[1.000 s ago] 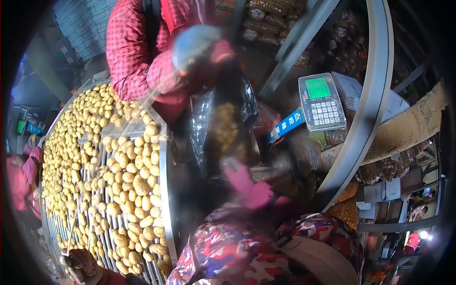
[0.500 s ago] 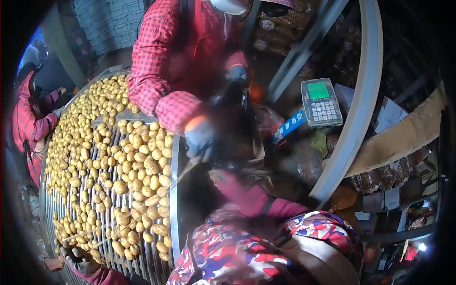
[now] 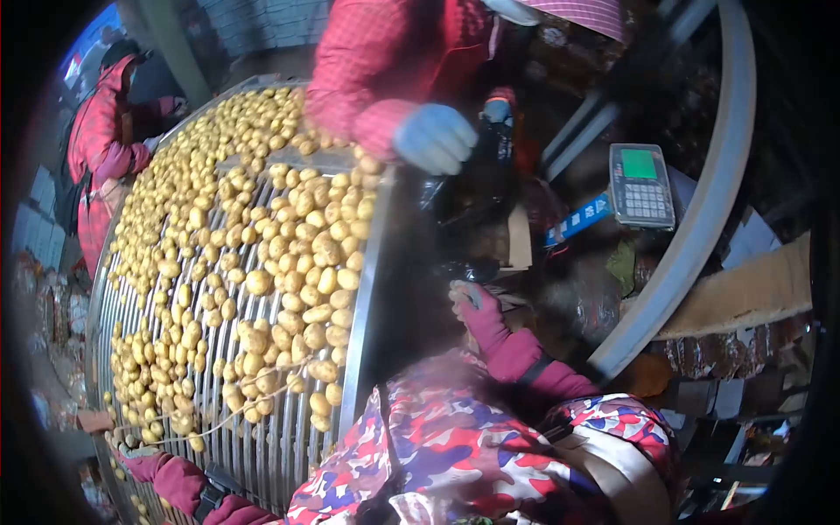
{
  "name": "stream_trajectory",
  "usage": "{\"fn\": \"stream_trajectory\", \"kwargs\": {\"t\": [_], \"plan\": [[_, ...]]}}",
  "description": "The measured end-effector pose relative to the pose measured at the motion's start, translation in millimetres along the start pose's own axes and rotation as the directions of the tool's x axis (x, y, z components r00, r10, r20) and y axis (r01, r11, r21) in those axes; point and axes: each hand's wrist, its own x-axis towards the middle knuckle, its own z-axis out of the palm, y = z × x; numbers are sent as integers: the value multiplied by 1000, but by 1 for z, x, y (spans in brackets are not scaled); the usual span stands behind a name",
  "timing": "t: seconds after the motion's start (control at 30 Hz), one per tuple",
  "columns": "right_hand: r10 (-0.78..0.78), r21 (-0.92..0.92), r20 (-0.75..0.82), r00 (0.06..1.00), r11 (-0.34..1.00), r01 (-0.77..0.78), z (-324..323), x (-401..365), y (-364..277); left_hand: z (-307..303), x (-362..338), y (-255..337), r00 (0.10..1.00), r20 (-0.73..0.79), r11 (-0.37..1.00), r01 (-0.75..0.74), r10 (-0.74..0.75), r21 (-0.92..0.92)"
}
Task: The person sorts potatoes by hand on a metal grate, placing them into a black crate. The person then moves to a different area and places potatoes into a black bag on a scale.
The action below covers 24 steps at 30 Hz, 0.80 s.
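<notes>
My left hand, gloved, is at the lower left edge of a slatted metal rack, its fingers curled at the end of a thin string. The string lies slack across the slats and yellow potatoes. My right hand is closed beside dark plastic, right of the rack; whatever it grips is too small to tell. Above, a co-worker's blue-gloved hand hovers near the rack's upper right edge, and their other hand is at a black bag.
A scale display with a green screen stands right of the black bag. A curved metal rail crosses the right side. Another person works at the rack's far left. Cardboard lies at the right.
The string, earlier stretched up to the co-worker's glove, now hangs loose on the potatoes. That glove has moved up and away from it. The view has shifted, and my left hand's fingers are more curled.
</notes>
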Motion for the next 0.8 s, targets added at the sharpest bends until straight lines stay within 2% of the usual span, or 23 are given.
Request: {"fn": "stream_trajectory", "kwargs": {"t": [0.13,0.17,0.2,0.23,0.3,0.33,0.37,0.4,0.43,0.47,0.5,0.53,0.57,0.6,0.67,0.7,0.73,0.8], "plan": [[-33,-51,50,998,998,36,20,17,13,-7,-11,-13,999,3,998,51,-51,25],[-313,-205,74,947,924,322,29,24,20,-6,-17,-18,997,17,997,70,-71,36],[-562,-341,137,816,746,571,42,33,27,-3,-25,-24,994,43,994,98,-100,49],[-749,-448,232,621,484,752,55,40,30,1,-34,-33,988,74,989,131,-136,66],[-714,-458,353,605,432,777,89,8,-63,18,-65,-56,951,203,971,214,-233,110],[-680,-368,430,594,469,803,108,18,-43,29,-83,-68,916,291,960,243,-275,142],[-761,-235,462,455,389,890,130,15,-62,38,-101,-84,854,432,957,267,-290,115],[-783,-217,512,354,281,935,153,30,-33,55,-124,-106,870,476,980,35,-126,196],[-660,-224,603,448,398,890,168,20,-43,62,-142,-120,790,586,959,4,-178,285],[-667,-141,645,373,376,916,188,30,-12,74,-170,-115,655,635,912,272,-409,307],[-597,-214,710,373,321,922,189,26,-19,79,-185,-135,557,821,875,-453,126,173],[-519,-281,766,379,259,924,191,23,-28,87,-207,-108,401,908,812,-566,118,145],[-546,-278,753,368,243,929,194,25,-26,88,-223,-115,255,945,775,-632,206,1],[-568,-284,739,363,226,932,192,27,-23,91,-239,-89,195,976,731,-679,95,65],[-671,-252,662,335,221,942,193,29,-12,91,-241,-88,208,975,815,-577,81,55],[-641,-283,679,358,222,933,193,29,-10,92,-241,-84,175,981,816,-577,81,36],[-611,-280,714,342,198,939,194,32,-10,93,-240,-81,146,986,814,-581,78,22],[-592,-272,722,359,235,933,193,29,-16,93,-237,-82,54,999,837,-547,-3,32]]}}
